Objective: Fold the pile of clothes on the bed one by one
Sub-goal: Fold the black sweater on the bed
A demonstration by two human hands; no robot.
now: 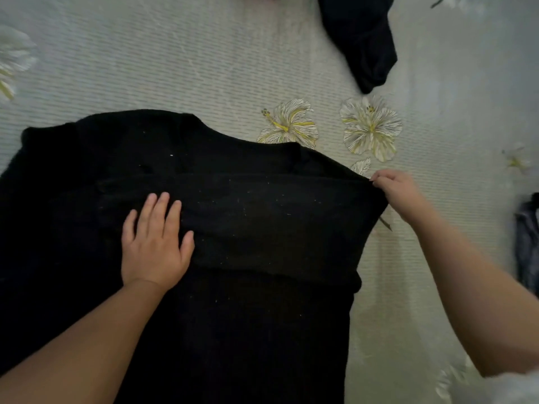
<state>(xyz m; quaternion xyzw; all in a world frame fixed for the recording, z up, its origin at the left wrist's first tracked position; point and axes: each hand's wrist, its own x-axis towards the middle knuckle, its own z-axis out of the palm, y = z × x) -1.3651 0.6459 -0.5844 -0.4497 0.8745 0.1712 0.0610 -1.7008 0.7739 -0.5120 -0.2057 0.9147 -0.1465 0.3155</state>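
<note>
Left hand (156,243) flat on black garment (248,228); right hand (399,191) pinches edge.

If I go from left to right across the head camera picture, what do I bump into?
Left hand pressing flat on the black sweater → right hand pinching the sweater's edge → grey garment at the right edge of the bed.

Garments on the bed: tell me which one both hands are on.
The black sweater spread in front: left hand flat on it, right hand pinching its edge. The dark garment lies untouched.
</note>
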